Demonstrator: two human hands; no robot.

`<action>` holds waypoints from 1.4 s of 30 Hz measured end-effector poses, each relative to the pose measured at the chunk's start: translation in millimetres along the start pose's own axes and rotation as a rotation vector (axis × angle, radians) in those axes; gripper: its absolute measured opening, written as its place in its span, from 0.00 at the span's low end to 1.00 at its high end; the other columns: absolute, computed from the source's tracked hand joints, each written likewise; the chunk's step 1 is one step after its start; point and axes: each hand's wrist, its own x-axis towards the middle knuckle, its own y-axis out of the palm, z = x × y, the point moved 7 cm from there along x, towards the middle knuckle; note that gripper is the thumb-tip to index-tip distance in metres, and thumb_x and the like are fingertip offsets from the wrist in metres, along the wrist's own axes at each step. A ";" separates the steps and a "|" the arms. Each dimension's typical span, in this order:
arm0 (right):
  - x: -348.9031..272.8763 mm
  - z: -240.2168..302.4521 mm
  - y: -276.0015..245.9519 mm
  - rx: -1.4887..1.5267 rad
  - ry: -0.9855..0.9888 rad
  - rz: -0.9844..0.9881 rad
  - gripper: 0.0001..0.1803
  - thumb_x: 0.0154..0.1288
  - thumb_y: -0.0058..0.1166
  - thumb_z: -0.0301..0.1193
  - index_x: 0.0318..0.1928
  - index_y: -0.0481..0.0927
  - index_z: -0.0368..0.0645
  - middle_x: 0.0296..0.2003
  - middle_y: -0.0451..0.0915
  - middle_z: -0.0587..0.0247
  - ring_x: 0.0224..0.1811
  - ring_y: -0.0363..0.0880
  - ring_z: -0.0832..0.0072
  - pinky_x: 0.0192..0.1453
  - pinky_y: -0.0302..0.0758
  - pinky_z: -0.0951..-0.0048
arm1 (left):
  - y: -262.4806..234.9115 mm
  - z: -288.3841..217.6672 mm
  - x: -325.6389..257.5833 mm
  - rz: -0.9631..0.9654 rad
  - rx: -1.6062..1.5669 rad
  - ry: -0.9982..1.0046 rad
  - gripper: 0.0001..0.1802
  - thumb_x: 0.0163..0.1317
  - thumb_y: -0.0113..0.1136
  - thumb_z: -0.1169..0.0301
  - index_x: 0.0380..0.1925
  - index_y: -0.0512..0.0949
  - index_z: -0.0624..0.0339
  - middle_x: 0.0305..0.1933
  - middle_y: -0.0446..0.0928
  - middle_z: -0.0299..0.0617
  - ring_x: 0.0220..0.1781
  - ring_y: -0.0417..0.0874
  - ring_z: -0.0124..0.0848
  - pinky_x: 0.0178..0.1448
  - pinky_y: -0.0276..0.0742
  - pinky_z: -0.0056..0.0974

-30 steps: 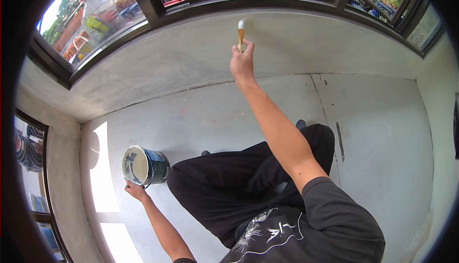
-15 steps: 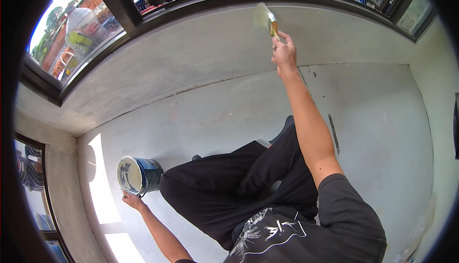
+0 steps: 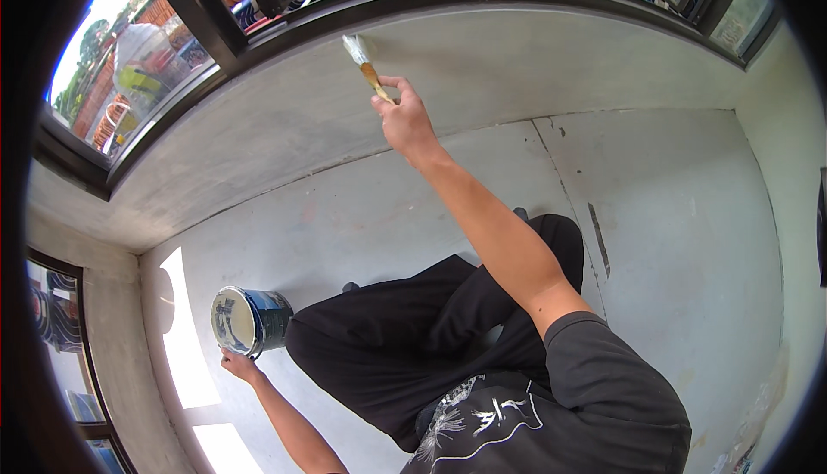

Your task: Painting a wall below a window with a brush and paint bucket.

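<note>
My right hand [image 3: 403,119] is closed round the wooden handle of a paintbrush [image 3: 369,72], reaching out ahead of me. Its pale, paint-coated bristles are at the grey wall [image 3: 482,61], just under the window frame. Whether the bristles touch the wall is hard to tell. Down at the left, my left hand [image 3: 238,364] is closed at the rim of a blue paint bucket [image 3: 274,317]. The bucket is tilted with its mouth toward the left, and pale paint coats the inside. The fingers of my left hand are partly hidden by the rim.
Dark window frames [image 3: 336,28] run above the low wall, with items on the far side of the glass. My crossed legs [image 3: 388,336] in black trousers take up the middle of the grey floor [image 3: 672,241]. Bright sunlight patches lie left of the bucket.
My right hand has swept the paintbrush leftward along the wall below the window, and the bristles now lean left. The left hand and the bucket have stayed nearly still.
</note>
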 end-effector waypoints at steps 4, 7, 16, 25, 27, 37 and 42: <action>18.8 -10.9 -78.5 0.184 0.138 -0.008 0.19 0.73 0.54 0.30 0.61 0.75 0.43 0.30 0.72 0.71 0.25 0.65 0.85 0.27 0.65 0.76 | -3.0 -5.5 -1.3 0.004 0.053 0.025 0.32 0.79 0.45 0.50 0.55 0.69 0.78 0.55 0.76 0.64 0.54 0.81 0.51 0.55 0.81 0.47; 39.8 -8.3 -178.4 0.262 0.101 -0.227 0.19 0.74 0.52 0.27 0.63 0.74 0.44 0.28 0.70 0.74 0.19 0.58 0.88 0.18 0.54 0.79 | -7.0 3.3 13.1 -0.012 -0.019 0.042 0.33 0.79 0.45 0.50 0.55 0.69 0.79 0.55 0.76 0.64 0.53 0.81 0.50 0.52 0.83 0.47; 59.1 -42.0 -229.7 0.064 -0.005 -0.588 0.22 0.76 0.48 0.32 0.66 0.66 0.41 0.48 0.80 0.50 0.52 0.80 0.59 0.59 0.72 0.57 | -4.4 1.8 15.3 -0.014 0.016 0.056 0.33 0.78 0.46 0.50 0.56 0.68 0.79 0.55 0.75 0.64 0.51 0.83 0.51 0.48 0.86 0.47; -9.7 -88.4 -5.6 -0.009 0.080 0.160 0.20 0.75 0.53 0.35 0.63 0.70 0.46 0.30 0.74 0.65 0.30 0.71 0.74 0.40 0.70 0.67 | -9.3 5.3 19.8 -0.004 0.029 0.066 0.34 0.78 0.46 0.50 0.56 0.68 0.80 0.55 0.76 0.66 0.52 0.83 0.52 0.48 0.86 0.48; -6.4 -99.2 -14.2 0.031 0.093 0.231 0.18 0.74 0.56 0.35 0.60 0.74 0.45 0.29 0.72 0.70 0.29 0.67 0.79 0.36 0.68 0.72 | -10.5 4.9 25.3 0.006 0.048 0.062 0.34 0.78 0.46 0.50 0.57 0.68 0.80 0.56 0.75 0.66 0.52 0.83 0.52 0.47 0.87 0.48; 23.5 -161.9 -284.2 0.373 0.417 -0.657 0.05 0.71 0.51 0.27 0.43 0.73 0.40 0.28 0.70 0.67 0.18 0.60 0.81 0.21 0.56 0.76 | -13.4 -2.4 7.1 0.019 -0.072 -0.006 0.33 0.79 0.45 0.52 0.58 0.67 0.80 0.57 0.75 0.64 0.51 0.84 0.50 0.44 0.88 0.47; 38.5 -184.3 -319.5 0.341 0.307 -0.739 0.06 0.73 0.43 0.27 0.44 0.65 0.36 0.30 0.73 0.60 0.21 0.72 0.73 0.20 0.63 0.71 | -12.9 -3.2 2.8 0.019 -0.051 -0.001 0.33 0.79 0.45 0.52 0.58 0.67 0.80 0.56 0.75 0.62 0.51 0.83 0.48 0.45 0.87 0.46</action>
